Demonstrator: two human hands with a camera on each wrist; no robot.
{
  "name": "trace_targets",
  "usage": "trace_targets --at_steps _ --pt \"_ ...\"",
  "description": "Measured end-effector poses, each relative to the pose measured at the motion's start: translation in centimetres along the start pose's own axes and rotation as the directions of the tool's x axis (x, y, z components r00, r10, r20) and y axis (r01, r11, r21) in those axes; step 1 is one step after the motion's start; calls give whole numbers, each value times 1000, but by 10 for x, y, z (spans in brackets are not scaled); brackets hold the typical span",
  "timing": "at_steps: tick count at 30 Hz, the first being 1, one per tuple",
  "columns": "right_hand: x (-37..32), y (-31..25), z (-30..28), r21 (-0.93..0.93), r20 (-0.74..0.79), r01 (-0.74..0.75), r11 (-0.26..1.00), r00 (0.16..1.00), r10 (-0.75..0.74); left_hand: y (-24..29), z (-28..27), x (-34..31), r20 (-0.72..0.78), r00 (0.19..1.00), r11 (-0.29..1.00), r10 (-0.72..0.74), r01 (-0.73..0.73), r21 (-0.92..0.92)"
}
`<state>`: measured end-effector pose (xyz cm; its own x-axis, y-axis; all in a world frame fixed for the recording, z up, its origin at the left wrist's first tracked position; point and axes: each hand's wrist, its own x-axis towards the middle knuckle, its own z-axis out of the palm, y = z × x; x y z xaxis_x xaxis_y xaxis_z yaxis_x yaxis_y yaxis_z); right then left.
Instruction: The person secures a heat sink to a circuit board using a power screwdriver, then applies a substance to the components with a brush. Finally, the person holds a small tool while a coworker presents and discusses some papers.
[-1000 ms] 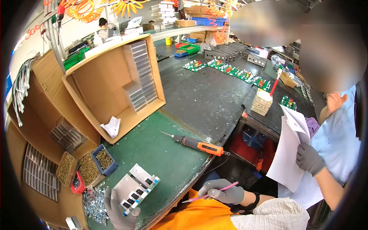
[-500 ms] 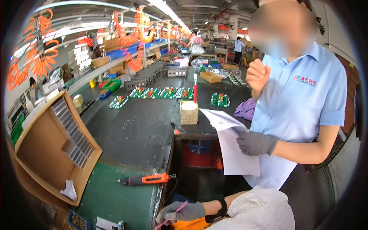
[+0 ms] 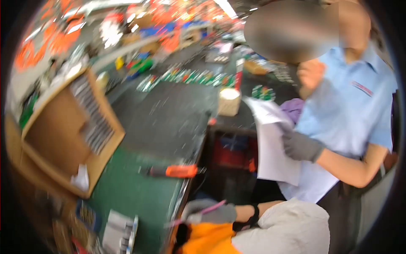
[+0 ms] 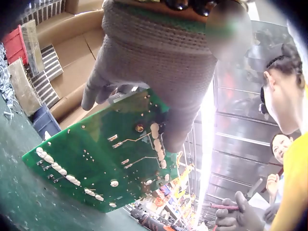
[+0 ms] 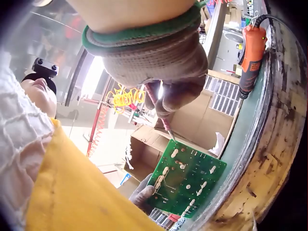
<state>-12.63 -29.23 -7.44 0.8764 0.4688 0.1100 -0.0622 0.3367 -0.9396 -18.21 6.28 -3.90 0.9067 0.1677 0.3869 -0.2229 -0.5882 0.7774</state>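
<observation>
My left hand [image 4: 159, 57], in a grey knit glove, grips a green circuit board [image 4: 96, 154] by one edge and tilts it over the bench; its soldered underside shows in both wrist views. In the head view the board [image 3: 118, 230] is at the bottom left, and the left hand is out of frame. My gloved right hand [image 3: 209, 211] pinches a thin pink pen-shaped tool [image 5: 166, 126] with a pointed tip, near the bench's front edge. In the right wrist view the tip overlaps the board's corner.
An orange electric screwdriver [image 3: 182, 171] lies on the green mat [image 3: 139, 190]. An open cardboard box [image 3: 55, 139] stands left, with a blue parts bin [image 3: 88, 216] nearby. At right, a person in a blue shirt [image 3: 334, 110] holds white papers [image 3: 272, 148] in a gloved hand.
The head view has swung up and right toward the other person, then slightly back, and is blurred now. The left hand has left that view. The right hand still holds the pink tool.
</observation>
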Motion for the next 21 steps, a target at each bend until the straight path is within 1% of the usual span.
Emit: trace_targets --at_steps 1,2,3,4,5,6,7,10,12,13,14,15,16,17,18,19,20,21 --pt "-2 -4 2 -72 -51 7 997 999 -11 26 2 9 73 843 655 -533 465 -595" --pt "-1 -11 7 -133 -89 16 991 996 -28 -3 -3 3 77 936 854 -343 345 -391" --pt "0 -13 9 -211 -128 -9 977 992 -18 -27 2 -8 -124 984 948 131 -87 305" --pt "-3 -16 6 -286 -116 -36 957 993 2 -12 0 -7 -99 983 927 156 -111 359" --pt "-3 -21 13 -171 -208 -144 975 972 107 -14 -2 -10 -96 980 903 177 -123 412" --pt "-2 -19 12 -167 -195 -60 984 980 27 -2 -1 -3 -100 987 921 122 -75 383" --pt "0 -23 15 -178 -222 -79 981 974 38 -3 -4 -4 -82 990 905 118 -73 419" --pt "8 -18 9 -249 -215 20 968 974 -75 5 -12 -5 -73 995 940 68 -40 338" --pt "19 -16 14 -241 -202 30 970 976 -80 8 -17 -1 -53 997 942 54 -34 334" --pt "25 -13 15 -225 -170 54 973 981 -93 7 -18 3 -69 997 936 22 4 352" --pt "31 -12 16 -221 -132 84 972 984 -116 6 -19 5 -54 998 947 43 -24 319" --pt "35 -7 14 -169 -77 123 978 988 -137 5 -20 7 -42 997 957 70 -56 284" --pt "39 -2 11 -116 -24 160 980 986 -164 3 -21 8 -61 997 956 46 -26 293" --pt "47 -2 14 -112 -5 141 984 990 -142 4 -21 9 -59 998 965 32 -15 262" --pt "57 -4 19 -102 109 245 964 966 -234 4 -21 8 -54 998 973 24 -11 230" --pt "67 -7 25 -81 212 347 934 922 -325 6 -23 10 -32 999 972 10 -3 233" --pt "73 -11 34 -84 209 339 937 925 -316 5 -23 10 -29 1000 974 2 4 228" --pt "78 -17 46 -134 167 288 948 950 -265 4 -23 10 -29 1000 975 12 -5 222"
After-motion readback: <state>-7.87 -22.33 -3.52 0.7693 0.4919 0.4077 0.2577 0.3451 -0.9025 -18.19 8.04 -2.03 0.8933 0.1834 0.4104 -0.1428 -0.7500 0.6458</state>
